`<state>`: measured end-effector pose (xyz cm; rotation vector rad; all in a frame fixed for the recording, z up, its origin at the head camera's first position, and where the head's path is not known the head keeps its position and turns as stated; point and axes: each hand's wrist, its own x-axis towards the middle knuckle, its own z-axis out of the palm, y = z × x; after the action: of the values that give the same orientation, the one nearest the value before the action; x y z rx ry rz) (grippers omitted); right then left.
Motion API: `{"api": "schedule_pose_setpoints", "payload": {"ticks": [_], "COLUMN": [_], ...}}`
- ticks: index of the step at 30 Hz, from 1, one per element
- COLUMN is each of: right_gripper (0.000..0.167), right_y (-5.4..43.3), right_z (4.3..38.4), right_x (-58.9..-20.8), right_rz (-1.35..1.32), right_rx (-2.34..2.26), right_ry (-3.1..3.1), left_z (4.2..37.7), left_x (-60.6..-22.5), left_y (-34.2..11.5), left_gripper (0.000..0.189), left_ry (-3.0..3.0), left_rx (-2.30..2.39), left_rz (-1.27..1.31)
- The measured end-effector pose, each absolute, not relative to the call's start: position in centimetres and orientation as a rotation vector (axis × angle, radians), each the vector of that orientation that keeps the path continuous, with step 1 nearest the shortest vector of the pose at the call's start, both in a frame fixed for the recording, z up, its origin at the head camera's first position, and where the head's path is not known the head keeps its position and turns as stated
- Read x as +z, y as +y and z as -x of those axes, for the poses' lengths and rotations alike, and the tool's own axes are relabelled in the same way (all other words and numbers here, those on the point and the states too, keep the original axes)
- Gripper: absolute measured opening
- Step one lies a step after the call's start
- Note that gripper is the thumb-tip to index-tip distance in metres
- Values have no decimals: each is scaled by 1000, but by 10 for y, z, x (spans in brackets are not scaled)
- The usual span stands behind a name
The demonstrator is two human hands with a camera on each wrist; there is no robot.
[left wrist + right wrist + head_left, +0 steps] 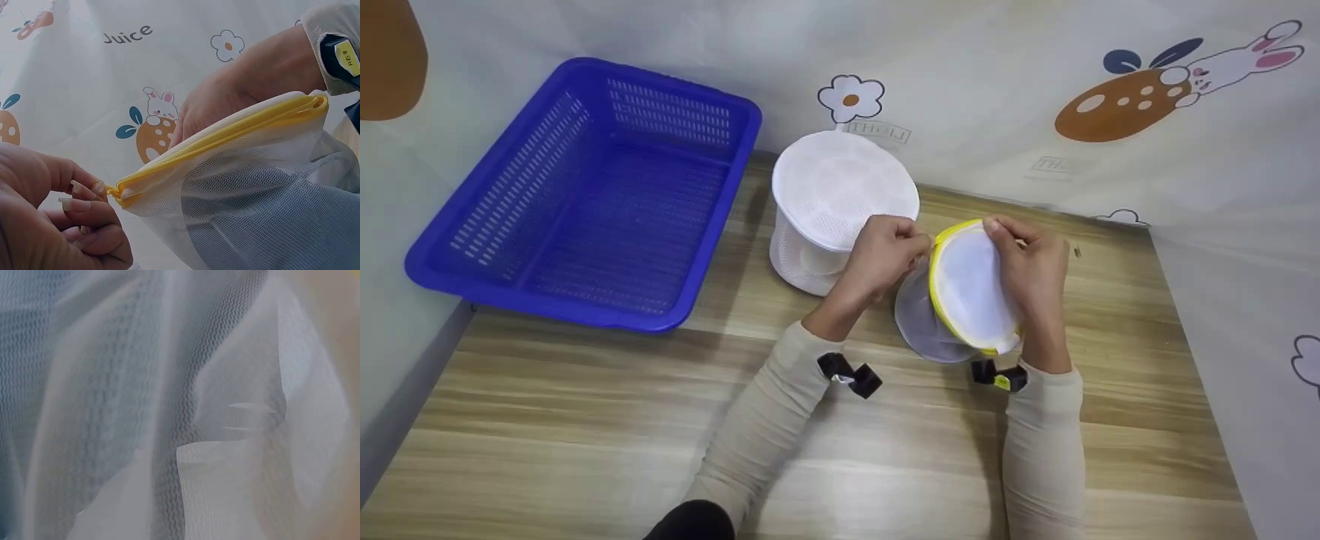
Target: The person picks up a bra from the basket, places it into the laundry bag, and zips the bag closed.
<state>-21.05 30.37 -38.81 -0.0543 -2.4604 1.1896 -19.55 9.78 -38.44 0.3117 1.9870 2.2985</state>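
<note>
A round mesh laundry bag with yellow zipper trim [971,281] stands tilted on the wooden table, its white top facing up. My left hand [885,251] pinches the yellow end of the zipper at the rim; in the left wrist view, thumb and fingers close on that small yellow tip [112,190]. On the opposite side, my right hand [1039,270] grips the bag's top edge, with some fingers hidden behind it. Pale mesh fabric [112,399] fills the right wrist view, too near and blurred to show the fingers. Just left of my left hand stands a white mesh laundry bag [844,184].
A blue plastic basket [585,315] with slotted sides stands at the left. The wooden table [585,420] meets a pale printed backdrop [990,97] behind the bags and at both sides. A tiny dark object [1077,252] lies right of my right hand.
</note>
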Motion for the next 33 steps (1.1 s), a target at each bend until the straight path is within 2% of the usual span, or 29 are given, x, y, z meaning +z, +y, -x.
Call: {"api": "schedule_pose_setpoints", "payload": {"ticks": [20, 24, 33], "right_gripper": [30, 30, 17], "right_y": [304, 303, 287], "right_z": [212, 210, 202], "right_x": [-387, -387, -384], "right_rz": [119, 9, -452], "right_rx": [1211, 1212, 1136], "right_ry": [-2486, -2506, -2442], "left_z": [198, 199, 200], "left_x": [-385, -386, -387], "left_y": [100, 99, 99], "left_gripper": [29, 26, 24], "left_ry": [1933, 1892, 1937], "left_rx": [2349, 2355, 2338], "left_rz": [-296, -242, -257]}}
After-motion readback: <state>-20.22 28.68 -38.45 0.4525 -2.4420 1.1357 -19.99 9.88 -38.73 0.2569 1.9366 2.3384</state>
